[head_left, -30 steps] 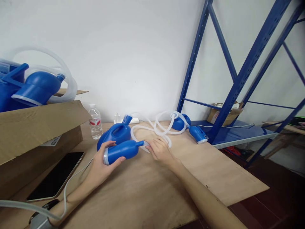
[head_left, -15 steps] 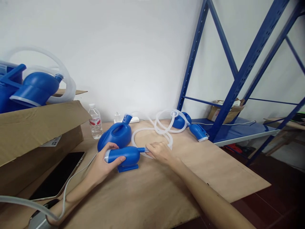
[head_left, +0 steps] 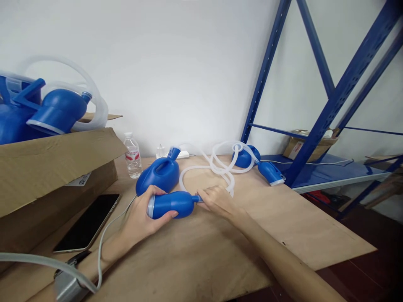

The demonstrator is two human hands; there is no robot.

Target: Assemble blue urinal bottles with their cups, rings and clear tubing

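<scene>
My left hand (head_left: 143, 212) is wrapped round the wide, white-rimmed end of a blue plastic urinal funnel (head_left: 174, 204), which lies sideways just above the table. At its narrow spout my right hand (head_left: 217, 201) pinches the end of a clear hose (head_left: 197, 167); the fingers partly hide the joint. Loops of hose lie behind my right hand. Just beyond the funnel, a blue urinal bottle (head_left: 151, 180) with a moulded handle rests on the table. Farther right are a second blue bottle (head_left: 244, 158) and another funnel (head_left: 270, 173) with hose attached.
On the left stands an open cardboard box (head_left: 59, 155) piled with blue urinals (head_left: 61, 109) and hose. Near it are a water bottle (head_left: 132, 156) and a dark tablet (head_left: 88, 222). A blue metal shelf (head_left: 317, 121) borders the right. A cable runs beside my left forearm.
The funnel has turned in my left hand, so its bracket underneath no longer shows. My right hand keeps its pinch at the spout. The whole view has shifted slightly.
</scene>
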